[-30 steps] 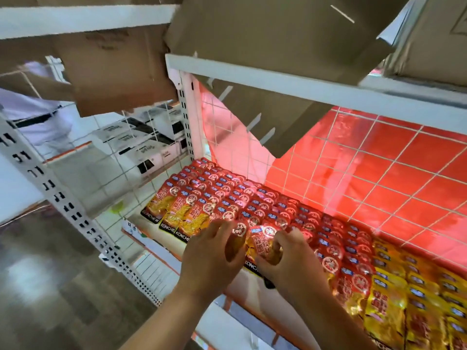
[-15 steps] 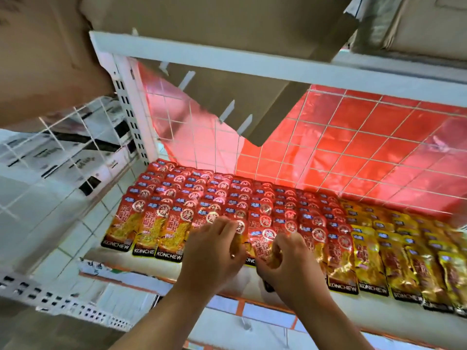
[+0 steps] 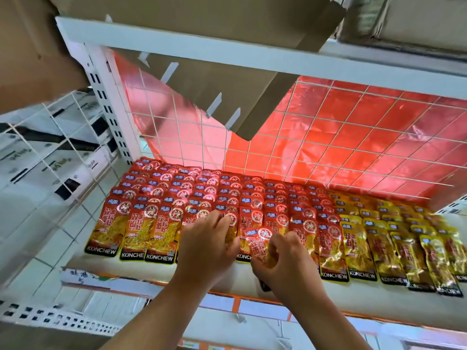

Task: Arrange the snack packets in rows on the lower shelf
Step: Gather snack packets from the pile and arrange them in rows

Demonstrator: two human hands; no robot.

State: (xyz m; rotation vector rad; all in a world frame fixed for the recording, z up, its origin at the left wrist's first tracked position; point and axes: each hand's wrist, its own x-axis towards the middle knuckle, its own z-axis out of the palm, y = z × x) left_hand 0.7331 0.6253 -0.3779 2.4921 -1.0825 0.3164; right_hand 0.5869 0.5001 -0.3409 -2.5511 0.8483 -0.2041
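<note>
A right hand [image 3: 284,262] is pinching a red snack packet [image 3: 260,242] in its fingers at the front row of the lower shelf [image 3: 366,300], while the left hand [image 3: 204,248], fingers relaxed, is pressing neighbouring packets [image 3: 161,231].

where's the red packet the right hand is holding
In the head view, the red packet is low centre, pinched by the right hand over the front of the lower shelf, right of the left hand.

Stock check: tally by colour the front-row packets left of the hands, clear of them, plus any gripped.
Red foil snack packets left of the left hand: 3
Red foil packet in the right hand: 1
Yellow foil packets, all right of the hands: 0
Total: 4
</note>
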